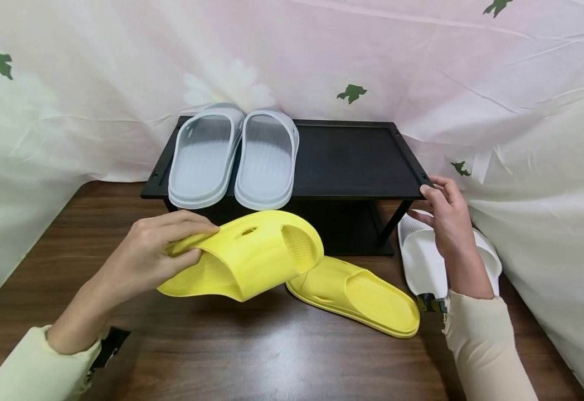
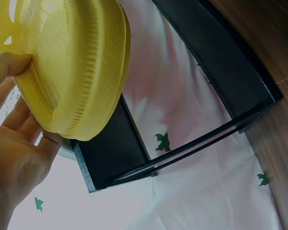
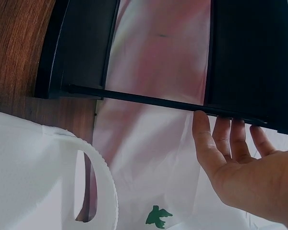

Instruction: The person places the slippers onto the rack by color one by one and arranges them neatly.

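Observation:
My left hand (image 1: 164, 253) pinches a yellow slipper (image 1: 262, 256) at its heel end, thumb on one face and fingers on the other. The slipper is raised and tilted in front of a black two-tier shoe rack (image 1: 352, 161), its toe pointing right. In the left wrist view its ribbed edge (image 2: 89, 72) faces the camera. A second yellow slipper (image 1: 382, 301) lies on the wooden surface below, partly covered by the held one. At the rack's front right corner, my right hand (image 1: 447, 223) touches the edge with extended fingertips (image 3: 201, 124).
Two grey slippers (image 1: 267, 159) sit side by side on the left of the rack's top shelf. White slippers (image 1: 422, 259) lie right of the rack, partly behind my right forearm. A pale cloth (image 1: 121, 67) with green shapes hangs behind and along both sides.

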Demonstrator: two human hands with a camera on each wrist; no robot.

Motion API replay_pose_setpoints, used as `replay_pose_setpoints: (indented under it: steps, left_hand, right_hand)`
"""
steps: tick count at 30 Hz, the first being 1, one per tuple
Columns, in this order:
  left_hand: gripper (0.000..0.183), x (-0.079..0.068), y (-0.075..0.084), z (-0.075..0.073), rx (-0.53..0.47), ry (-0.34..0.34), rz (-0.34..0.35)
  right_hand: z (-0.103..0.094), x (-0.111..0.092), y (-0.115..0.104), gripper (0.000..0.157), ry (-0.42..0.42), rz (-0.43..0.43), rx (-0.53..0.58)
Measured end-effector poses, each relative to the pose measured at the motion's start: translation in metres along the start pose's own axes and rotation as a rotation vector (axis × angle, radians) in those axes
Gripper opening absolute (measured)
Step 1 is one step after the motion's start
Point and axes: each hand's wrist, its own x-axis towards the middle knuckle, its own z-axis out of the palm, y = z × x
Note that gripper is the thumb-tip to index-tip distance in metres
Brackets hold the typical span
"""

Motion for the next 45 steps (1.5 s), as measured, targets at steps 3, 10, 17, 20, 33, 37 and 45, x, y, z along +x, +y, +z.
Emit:
replay_pose_setpoints:
  steps: [3,10,17,20,33,37,45]
  left_hand:
    - [0.042,0.002,0.001,0.0,0.009,0.006,0.003]
    - [0.042,0.003,0.002,-0.001,0.031,0.012,-0.001]
    - [0.041,0.005,0.005,-0.004,0.073,0.0,-0.024]
    - [0.041,0.007,0.008,-0.005,0.08,0.002,-0.021]
    - [0.042,0.022,0.017,-0.012,0.081,0.049,-0.032]
    - [0.042,0.028,0.02,-0.013,0.084,0.048,-0.058]
    - [0.041,0.045,0.028,-0.016,0.069,0.041,-0.121]
  right_hand:
    - [0.0,0.0,0.0,0.019,0.0,0.001,-0.001]
    - [0.0,-0.002,0.001,0.019,-0.006,0.0,-0.001]
    - [0.0,-0.002,0.0,0.019,-0.006,-0.004,0.002]
    - [0.0,-0.002,0.0,0.019,-0.007,-0.006,0.002]
    - [-0.001,-0.003,0.0,0.019,-0.004,0.001,0.005]
    - [0.0,-0.003,0.0,0.019,-0.004,0.005,0.007]
    - [0.0,0.0,-0.002,0.019,-0.007,0.003,-0.004]
